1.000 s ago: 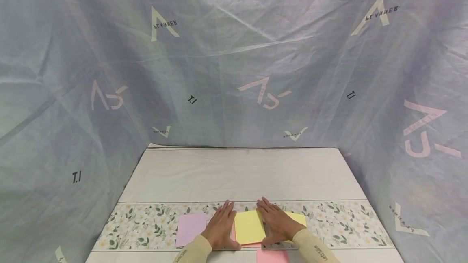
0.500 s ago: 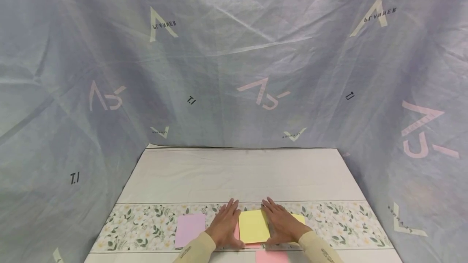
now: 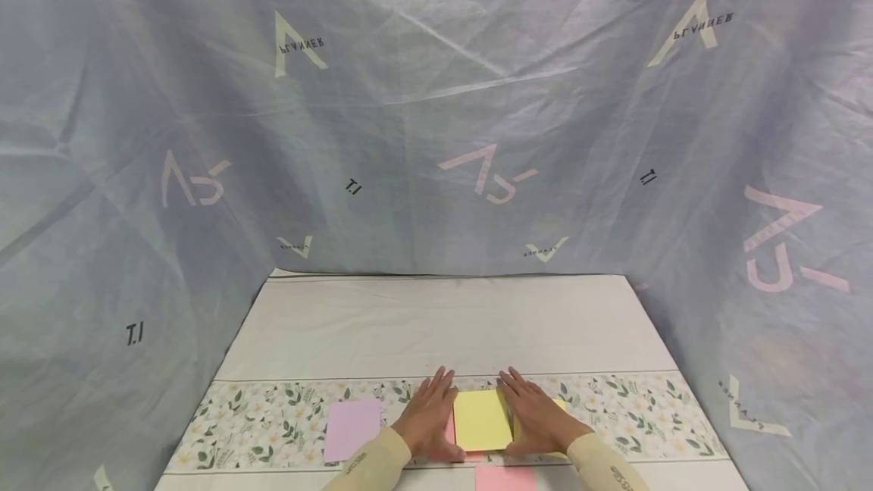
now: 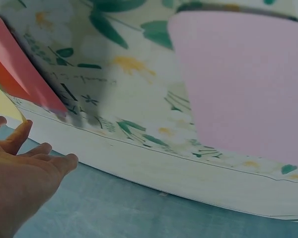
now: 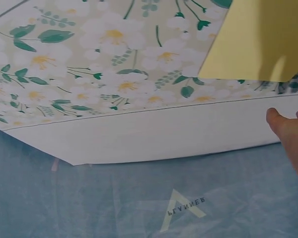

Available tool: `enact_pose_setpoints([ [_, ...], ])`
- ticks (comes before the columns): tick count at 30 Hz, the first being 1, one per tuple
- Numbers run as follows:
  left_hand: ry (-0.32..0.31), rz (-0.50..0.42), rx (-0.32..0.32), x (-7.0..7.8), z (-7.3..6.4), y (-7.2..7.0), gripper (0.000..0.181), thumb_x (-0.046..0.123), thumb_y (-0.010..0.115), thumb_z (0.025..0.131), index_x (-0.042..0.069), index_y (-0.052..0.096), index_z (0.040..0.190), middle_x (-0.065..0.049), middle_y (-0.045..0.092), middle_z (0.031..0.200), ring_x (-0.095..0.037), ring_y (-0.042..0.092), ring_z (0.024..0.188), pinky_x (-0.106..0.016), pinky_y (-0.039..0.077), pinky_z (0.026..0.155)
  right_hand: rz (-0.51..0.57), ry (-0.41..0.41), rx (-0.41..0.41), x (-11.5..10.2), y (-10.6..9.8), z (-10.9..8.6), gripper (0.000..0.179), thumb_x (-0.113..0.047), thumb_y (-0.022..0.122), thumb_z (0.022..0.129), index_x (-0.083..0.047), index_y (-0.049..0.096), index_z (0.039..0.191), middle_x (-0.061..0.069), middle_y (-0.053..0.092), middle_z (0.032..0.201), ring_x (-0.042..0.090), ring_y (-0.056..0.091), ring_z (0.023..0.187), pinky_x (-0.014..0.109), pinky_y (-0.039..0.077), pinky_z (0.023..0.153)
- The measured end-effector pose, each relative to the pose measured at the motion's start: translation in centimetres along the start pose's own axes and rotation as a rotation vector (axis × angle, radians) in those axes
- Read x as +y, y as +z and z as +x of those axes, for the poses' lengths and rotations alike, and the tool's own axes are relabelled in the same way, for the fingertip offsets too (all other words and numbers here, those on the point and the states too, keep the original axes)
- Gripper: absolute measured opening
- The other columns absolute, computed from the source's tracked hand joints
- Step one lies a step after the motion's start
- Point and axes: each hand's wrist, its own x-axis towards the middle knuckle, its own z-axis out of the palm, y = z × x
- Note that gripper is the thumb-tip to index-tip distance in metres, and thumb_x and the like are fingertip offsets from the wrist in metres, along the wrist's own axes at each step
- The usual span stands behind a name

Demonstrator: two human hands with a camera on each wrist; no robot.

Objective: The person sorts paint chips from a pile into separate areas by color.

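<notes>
Both hands hold a square yellow sticky-note pad (image 3: 481, 421) by its two sides. My left hand (image 3: 430, 417) lies along its left edge, thumb at the near corner and fingers at the far one. My right hand (image 3: 535, 417) lies along the right edge in the same way. In the left wrist view, a left fingertip meets a corner of the yellow pad (image 4: 2, 105). A pink pad (image 3: 448, 439) shows partly beneath the held one. Under the right hand lies another yellow pad (image 5: 256, 52), mostly hidden in the head view.
A purple pad (image 3: 352, 430) lies to the left on the floral band. Near the front is a pink pad (image 3: 505, 479), cut off by the frame. The white table (image 3: 450, 324) is enclosed by a grey-blue curtain (image 3: 409, 120) behind and at both sides.
Both hands have shifted to the right together, taking the held yellow pad with them. More of the pink pad beneath shows on the left. The purple pad stays in place.
</notes>
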Motion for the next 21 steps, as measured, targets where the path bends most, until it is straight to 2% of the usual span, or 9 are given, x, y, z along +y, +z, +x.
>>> enact_pose_setpoints([
  [4,0.02,0.012,0.012,0.2,0.4,0.1,0.111,0.076,0.075,0.065,0.005,0.046,0.144,-0.018,0.028,0.162,-0.034,0.02,0.152,-0.051,0.03,0.119,-0.003,0.016,0.018,0.2,0.0,-0.4,0.107,-0.051,0.079,0.067,0.006,0.038,0.148,0.023,0.034,0.158,0.042,0.027,0.148,0.055,0.036,0.114],
  [12,-0.013,0.015,-0.033,1.0,0.9,-0.3,0.115,0.076,0.075,0.063,0.005,0.043,0.148,-0.016,0.024,0.164,-0.033,0.017,0.153,-0.047,0.024,0.122,0.013,0.045,0.007,0.5,-0.1,-0.8,0.109,-0.053,0.079,0.068,0.005,0.037,0.149,0.022,0.034,0.158,0.041,0.028,0.148,0.056,0.036,0.113],
  [21,0.011,0.024,-0.017,1.3,1.3,-0.3,0.119,0.079,0.074,0.062,0.005,0.042,0.149,-0.018,0.025,0.163,-0.034,0.018,0.152,-0.047,0.024,0.122,0.045,0.049,0.036,0.7,-0.2,-1.3,0.107,-0.048,0.08,0.064,0.006,0.04,0.147,0.024,0.036,0.156,0.044,0.03,0.146,0.059,0.036,0.112],
])
